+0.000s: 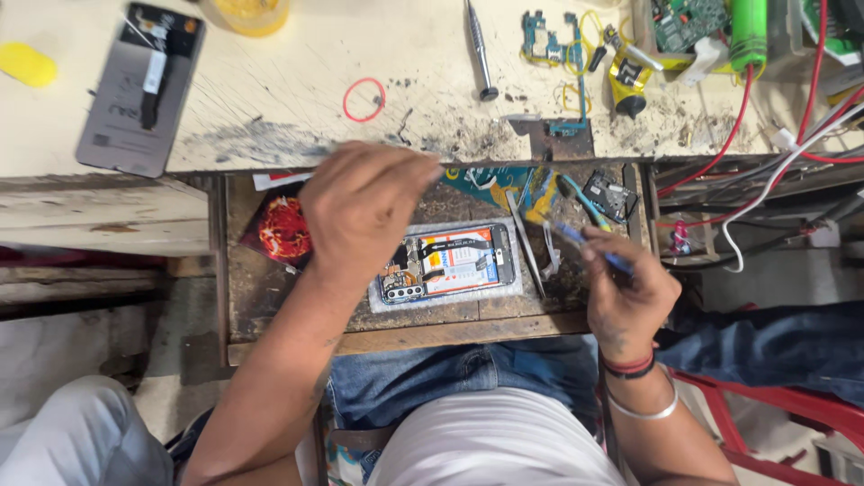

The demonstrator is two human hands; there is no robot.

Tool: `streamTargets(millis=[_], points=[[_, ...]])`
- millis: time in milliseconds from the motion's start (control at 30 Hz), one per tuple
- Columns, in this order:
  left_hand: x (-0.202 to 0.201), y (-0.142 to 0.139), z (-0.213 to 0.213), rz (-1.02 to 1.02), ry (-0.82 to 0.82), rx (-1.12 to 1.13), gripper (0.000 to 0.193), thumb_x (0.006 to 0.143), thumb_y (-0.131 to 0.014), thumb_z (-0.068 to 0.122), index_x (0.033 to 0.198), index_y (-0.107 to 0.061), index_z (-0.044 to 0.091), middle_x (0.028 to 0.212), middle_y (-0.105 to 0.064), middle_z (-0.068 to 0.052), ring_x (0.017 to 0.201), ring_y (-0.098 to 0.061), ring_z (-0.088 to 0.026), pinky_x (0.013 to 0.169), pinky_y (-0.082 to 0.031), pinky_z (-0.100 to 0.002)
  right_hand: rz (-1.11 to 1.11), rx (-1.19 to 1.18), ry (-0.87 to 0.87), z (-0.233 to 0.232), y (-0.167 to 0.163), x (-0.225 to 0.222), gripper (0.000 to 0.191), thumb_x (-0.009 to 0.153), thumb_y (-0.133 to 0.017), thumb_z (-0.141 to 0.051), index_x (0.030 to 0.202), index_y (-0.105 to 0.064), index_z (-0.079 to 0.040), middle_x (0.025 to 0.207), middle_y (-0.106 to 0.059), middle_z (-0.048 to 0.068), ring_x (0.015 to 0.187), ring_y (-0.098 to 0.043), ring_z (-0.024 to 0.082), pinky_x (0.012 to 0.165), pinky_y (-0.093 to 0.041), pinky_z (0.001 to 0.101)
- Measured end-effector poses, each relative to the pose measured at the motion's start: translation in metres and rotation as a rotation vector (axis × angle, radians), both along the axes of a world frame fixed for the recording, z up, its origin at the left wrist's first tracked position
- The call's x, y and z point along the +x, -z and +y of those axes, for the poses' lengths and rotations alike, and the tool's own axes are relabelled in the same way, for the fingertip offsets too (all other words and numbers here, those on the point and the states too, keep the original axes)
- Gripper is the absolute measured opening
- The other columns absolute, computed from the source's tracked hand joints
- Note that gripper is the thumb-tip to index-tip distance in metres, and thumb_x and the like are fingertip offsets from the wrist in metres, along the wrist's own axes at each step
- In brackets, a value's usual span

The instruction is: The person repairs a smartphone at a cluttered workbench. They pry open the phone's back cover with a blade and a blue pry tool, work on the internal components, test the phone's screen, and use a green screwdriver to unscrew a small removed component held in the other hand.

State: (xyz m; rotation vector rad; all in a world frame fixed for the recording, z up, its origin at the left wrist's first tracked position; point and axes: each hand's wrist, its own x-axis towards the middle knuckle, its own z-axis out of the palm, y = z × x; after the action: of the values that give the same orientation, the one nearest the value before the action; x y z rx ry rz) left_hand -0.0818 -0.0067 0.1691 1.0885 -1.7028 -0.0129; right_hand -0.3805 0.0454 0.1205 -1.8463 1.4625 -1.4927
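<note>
While my left hand point(364, 202) hangs curled, knuckles up, over the near-left end of the opened phone point(450, 263), I cannot tell whether its fingers pinch anything beneath. That phone lies on a clear plastic tray point(504, 292) on the lower surface point(270, 297), between my two hands, its long axis running left to right, so the left hand sits directly on it. Just right of it a pair of tweezers point(526, 243) lies alongside. Farther right, my right hand point(630, 297) is closed around a blue-handled tool point(585, 243), its tip angled up-left toward the phone's right end, apart from it.
</note>
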Motion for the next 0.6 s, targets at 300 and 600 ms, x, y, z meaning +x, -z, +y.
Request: streamTargets(millis=[300,600], points=[[0.002,-0.026,-0.057,-0.229,-0.229,0.105,0.016,0.093,-0.077,0.006,0.105,-0.083,0.015,0.102,-0.078,-0.003,0.100,-0.069,-0.025,0.095,-0.052,-0.040,0.344,0.009,-0.088,0.018,-0.023,-0.028,0.025,0.082,-0.066,0.016,0.097,-0.072,-0.004,0.113,-0.075,0.014,0.114,-0.074,0.029,0.097,-0.058,0.0359],[-0.021,-0.023,-0.080,-0.427,-0.181,0.168,0.020,0.094,-0.072,0.007,0.110,-0.082,0.014,0.119,-0.076,-0.003,0.115,-0.066,-0.025,0.105,-0.045,-0.041,0.399,0.077,-0.176,0.027,-0.022,-0.066,0.029,0.078,-0.069,0.006,0.102,-0.073,-0.010,0.118,-0.074,0.009,0.108,-0.073,0.029,0.090,-0.059,0.0364]])
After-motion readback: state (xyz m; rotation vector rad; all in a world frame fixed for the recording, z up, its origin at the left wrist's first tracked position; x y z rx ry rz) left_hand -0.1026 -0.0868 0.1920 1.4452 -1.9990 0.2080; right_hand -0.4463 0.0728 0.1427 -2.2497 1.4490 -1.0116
